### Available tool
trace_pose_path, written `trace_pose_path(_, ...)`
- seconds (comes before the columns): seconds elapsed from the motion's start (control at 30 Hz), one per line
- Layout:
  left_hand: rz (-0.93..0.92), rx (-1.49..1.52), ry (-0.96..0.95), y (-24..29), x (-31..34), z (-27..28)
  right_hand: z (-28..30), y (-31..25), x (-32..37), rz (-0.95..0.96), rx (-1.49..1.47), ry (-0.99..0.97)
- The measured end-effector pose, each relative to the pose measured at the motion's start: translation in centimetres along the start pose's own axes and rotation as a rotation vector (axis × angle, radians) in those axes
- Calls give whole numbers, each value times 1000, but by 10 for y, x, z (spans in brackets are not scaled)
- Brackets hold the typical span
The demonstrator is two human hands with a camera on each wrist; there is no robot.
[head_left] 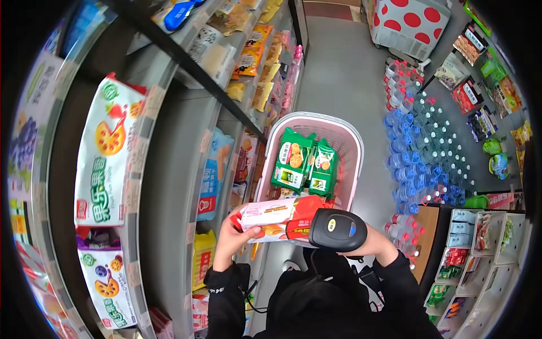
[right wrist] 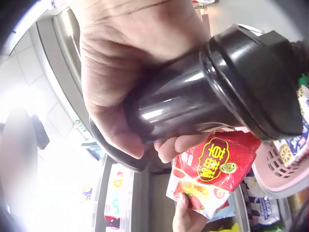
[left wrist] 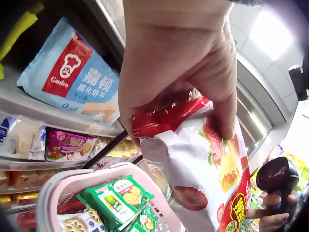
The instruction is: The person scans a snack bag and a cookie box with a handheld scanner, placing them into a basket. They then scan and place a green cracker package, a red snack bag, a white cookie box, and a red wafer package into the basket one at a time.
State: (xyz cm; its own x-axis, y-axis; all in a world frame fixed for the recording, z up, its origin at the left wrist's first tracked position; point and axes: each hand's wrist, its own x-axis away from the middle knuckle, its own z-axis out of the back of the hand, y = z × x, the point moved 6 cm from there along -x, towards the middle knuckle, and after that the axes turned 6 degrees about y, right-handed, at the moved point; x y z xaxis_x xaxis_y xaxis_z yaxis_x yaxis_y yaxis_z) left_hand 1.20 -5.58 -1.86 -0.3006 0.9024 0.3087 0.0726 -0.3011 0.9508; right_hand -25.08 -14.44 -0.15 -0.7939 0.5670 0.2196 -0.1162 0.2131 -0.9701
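My left hand (head_left: 230,240) grips a red and white snack bag (head_left: 276,217) by one end, thumb on its printed face. Strawberry pictures show on this bag in the left wrist view. A black handheld barcode scanner (head_left: 339,229) is in my right hand (head_left: 375,243), whose fingers wrap its handle in the right wrist view. The scanner head overlaps the bag's red end in the head view. Just beyond both hands stands a pink shopping basket (head_left: 357,147), holding green snack packs (head_left: 292,158) and a blue and white biscuit pack (left wrist: 82,221).
Shelves of packaged snacks run along the left, with a blue wafer bag (left wrist: 72,72) near my left hand. Shrink-wrapped water bottles (head_left: 403,155) stand on the floor at right. White bins (head_left: 480,265) sit at lower right, and a red-dotted box (head_left: 409,25) stands far ahead.
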Motion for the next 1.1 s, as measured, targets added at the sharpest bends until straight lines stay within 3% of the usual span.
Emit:
trace_pose_path(0.1,-91,27,11,-3,23,4,-12,-15,12,53,63,10)
trace_pose_path(0.17,-22,51,100,-5,46,24,-32,-18,16,97,70,-26)
trace_pose_path(0.23,-65,24,126,-22,66,40,-53,-20,19,100,61,-73)
trace_pose_path(0.37,56,380,163,-81,109,53,-91,-39,31,123,27,-119)
trace_pose_path(0.43,205,756,180,-111,134,52,-108,-44,40,150,9,-130)
trace_pose_path(0.5,299,1163,-31,-124,156,41,-115,-42,47,111,-47,-96)
trace_pose_path(0.57,365,1173,209,-141,184,43,-122,-44,55,46,39,-92)
trace_pose_path(0.6,272,1070,244,-137,197,43,-132,-49,58,114,112,-97)
trace_pose_path(0.63,376,1144,68,-140,195,37,-142,-54,62,183,178,-102)
trace_pose_path(0.7,347,1395,-274,-125,222,23,-165,-47,69,230,319,-147)
trace_pose_path(0.73,417,1343,-176,-120,233,25,-179,-46,74,242,381,-159)
trace_pose_path(0.83,361,1379,-365,-117,253,26,-225,-49,83,260,464,-330)
trace_pose_path(0.97,359,1351,-400,-120,284,32,-259,-60,99,421,523,-343)
trace_pose_path(1.1,478,1256,-345,-144,312,39,-280,-70,112,368,786,-332)
